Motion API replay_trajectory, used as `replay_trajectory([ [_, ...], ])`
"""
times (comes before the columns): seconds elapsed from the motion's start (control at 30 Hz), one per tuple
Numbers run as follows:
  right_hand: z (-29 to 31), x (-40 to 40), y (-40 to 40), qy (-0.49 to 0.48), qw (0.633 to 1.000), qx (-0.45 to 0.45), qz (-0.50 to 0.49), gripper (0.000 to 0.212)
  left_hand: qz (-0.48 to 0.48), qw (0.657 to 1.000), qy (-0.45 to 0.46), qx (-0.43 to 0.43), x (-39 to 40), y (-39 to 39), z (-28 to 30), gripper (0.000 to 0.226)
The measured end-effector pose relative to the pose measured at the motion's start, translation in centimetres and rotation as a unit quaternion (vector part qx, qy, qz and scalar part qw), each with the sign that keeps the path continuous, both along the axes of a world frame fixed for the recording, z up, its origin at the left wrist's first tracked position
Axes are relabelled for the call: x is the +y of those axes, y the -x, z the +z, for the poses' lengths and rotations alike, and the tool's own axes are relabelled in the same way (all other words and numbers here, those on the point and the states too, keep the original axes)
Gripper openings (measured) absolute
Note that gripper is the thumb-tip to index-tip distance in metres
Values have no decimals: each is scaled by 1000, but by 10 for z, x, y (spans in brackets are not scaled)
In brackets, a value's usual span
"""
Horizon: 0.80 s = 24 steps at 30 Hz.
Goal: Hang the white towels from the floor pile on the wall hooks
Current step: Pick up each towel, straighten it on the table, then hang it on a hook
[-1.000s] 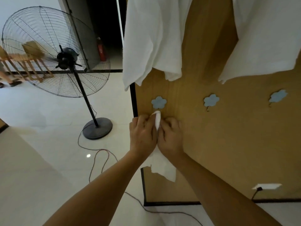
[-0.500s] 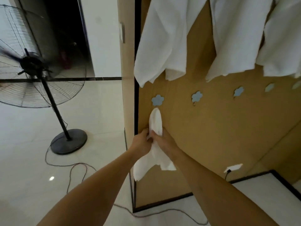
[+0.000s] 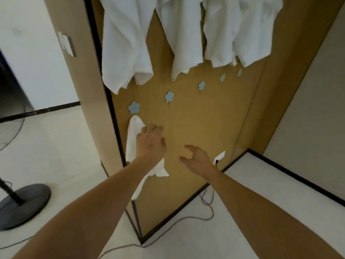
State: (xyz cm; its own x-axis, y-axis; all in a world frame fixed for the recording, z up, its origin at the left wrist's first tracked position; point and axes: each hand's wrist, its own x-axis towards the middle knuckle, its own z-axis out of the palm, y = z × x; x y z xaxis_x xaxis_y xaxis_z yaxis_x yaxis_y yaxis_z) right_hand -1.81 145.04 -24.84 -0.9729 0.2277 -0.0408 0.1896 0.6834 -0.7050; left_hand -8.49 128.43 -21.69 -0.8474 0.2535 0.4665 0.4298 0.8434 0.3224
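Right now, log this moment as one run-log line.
towel: hanging under leftmost flower hook | left hand: touching towel, grip unclear | right hand: open, off towel | next hook: bare

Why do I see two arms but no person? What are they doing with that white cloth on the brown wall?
The camera sits on the person's head and looks forward and down, so you see only their own arms reaching out. That is the single view here.

The brown wall has a row of small blue flower hooks. Higher up, big white towels already hang.

A small towel hangs under the leftmost hook. The left hand rests on it with fingers fairly straight, touching the cloth against the wall. The right hand is open, off to the side, and holds nothing.

At the left edge stands a fan on the floor, with a cord trailing below the wall. The floor pile of towels is not in this picture.
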Motion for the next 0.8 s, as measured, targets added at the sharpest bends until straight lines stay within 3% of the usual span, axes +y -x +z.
replay_trajectory([
  [0.2,9,99,-111,-134,988,0,-75,68,-202,979,15,-33,129,-77,0,37],
  [0.33,6,182,-230,-172,972,-14,-162,68,-317,946,32,-60,233,-174,-10,25],
  [0.4,3,222,-300,-183,959,-40,-214,68,-368,926,37,-72,287,-234,-15,32],
  [0.5,-2,278,-411,-177,934,-69,-302,68,-446,889,61,-84,367,-332,-22,46],
  [0.67,-18,344,-599,-146,883,-117,-431,67,-531,834,103,-110,475,-503,-35,50],
  [0.8,-38,372,-731,-100,826,-141,-536,67,-606,768,159,-136,537,-639,-55,53],
])
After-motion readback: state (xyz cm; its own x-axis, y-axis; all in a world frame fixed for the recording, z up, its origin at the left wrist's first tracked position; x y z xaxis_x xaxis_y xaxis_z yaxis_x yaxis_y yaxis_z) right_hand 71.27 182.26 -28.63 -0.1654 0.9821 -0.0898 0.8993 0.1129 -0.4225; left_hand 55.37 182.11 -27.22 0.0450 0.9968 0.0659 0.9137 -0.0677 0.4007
